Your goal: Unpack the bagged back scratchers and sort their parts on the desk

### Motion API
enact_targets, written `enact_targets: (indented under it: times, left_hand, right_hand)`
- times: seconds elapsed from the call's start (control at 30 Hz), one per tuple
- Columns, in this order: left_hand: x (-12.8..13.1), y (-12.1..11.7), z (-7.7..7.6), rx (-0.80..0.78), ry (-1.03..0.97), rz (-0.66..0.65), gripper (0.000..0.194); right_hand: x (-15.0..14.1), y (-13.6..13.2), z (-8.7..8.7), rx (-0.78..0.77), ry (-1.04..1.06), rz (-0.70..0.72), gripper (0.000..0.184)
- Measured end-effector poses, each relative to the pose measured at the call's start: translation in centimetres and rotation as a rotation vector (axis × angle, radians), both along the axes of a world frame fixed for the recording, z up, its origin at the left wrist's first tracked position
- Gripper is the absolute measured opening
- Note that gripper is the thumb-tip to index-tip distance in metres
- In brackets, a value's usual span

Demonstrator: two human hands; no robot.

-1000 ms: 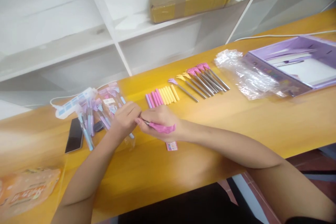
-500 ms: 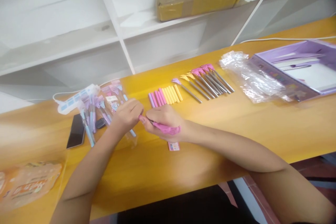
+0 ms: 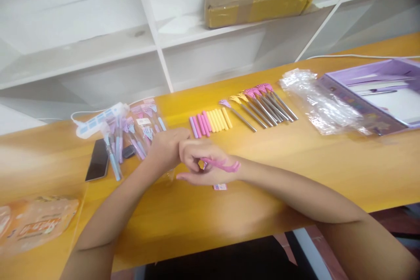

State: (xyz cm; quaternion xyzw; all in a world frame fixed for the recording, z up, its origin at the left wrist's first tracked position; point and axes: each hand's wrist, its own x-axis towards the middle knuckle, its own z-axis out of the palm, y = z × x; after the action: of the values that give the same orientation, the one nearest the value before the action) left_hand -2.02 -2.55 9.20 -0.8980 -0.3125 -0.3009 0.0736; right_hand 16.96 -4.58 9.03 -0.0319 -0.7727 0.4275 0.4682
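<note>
My right hand is closed around a pink back scratcher, its fingers curled and its thumb stretched out below. The hand-shaped head points back over my right wrist. Against its knuckles, my left hand is closed at the scratcher's other end; its fingers and that end are hidden. Just beyond my hands lies a row of foam grip tubes, pink ones and yellow ones, with one lilac tube. Farther right lie several back scratchers with bare metal rods. A small printed card rests under my right hand.
Bagged back scratchers lie at the left by a power strip and a dark phone. Clear plastic bags lean against a purple box at the right. An orange packet lies front left. Shelves with a taped carton stand behind.
My right thumb has lifted away and stretched out, and the scratcher's head has turned in my right hand. My hands have come together. The whole view has shifted slightly.
</note>
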Motion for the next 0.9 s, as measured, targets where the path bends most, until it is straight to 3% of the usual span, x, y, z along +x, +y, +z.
enact_targets:
  times: [0.1, 0.2, 0.3, 0.43, 0.6, 0.77, 0.9]
  left_hand:
    - [0.6, -0.5, -0.2, -0.024, -0.012, 0.028, 0.020]
    - [1.0, -0.4, -0.6, 0.104, -0.042, 0.005, 0.036]
    - [1.1, -0.1, -1.0, 0.208, -0.028, -0.076, 0.040]
    - [0.6, 0.5, -1.3, 0.312, 0.005, -0.166, 0.039]
    - [0.1, 1.1, -1.6, 0.347, 0.038, -0.189, 0.040]
    - [0.1, 1.1, -1.3, 0.374, 0.020, -0.210, 0.041]
    - [0.1, 1.1, -1.0, 0.386, 0.023, -0.215, 0.041]
  right_hand:
    - [-0.2, -0.4, -0.4, 0.087, -0.062, -0.035, 0.054]
    - [-0.3, -1.2, -0.9, 0.226, -0.258, -0.113, 0.055]
    - [-0.4, -2.0, -1.8, 0.386, -0.357, -0.166, 0.056]
    - [-1.0, -2.5, -2.7, 0.537, -0.307, -0.253, 0.052]
    - [-1.7, -2.7, -2.5, 0.599, -0.237, -0.390, 0.056]
    - [-1.9, -3.2, -2.3, 0.564, 0.041, -0.484, 0.050]
    - [-2.0, -3.5, -2.7, 0.581, 0.002, -0.502, 0.054]
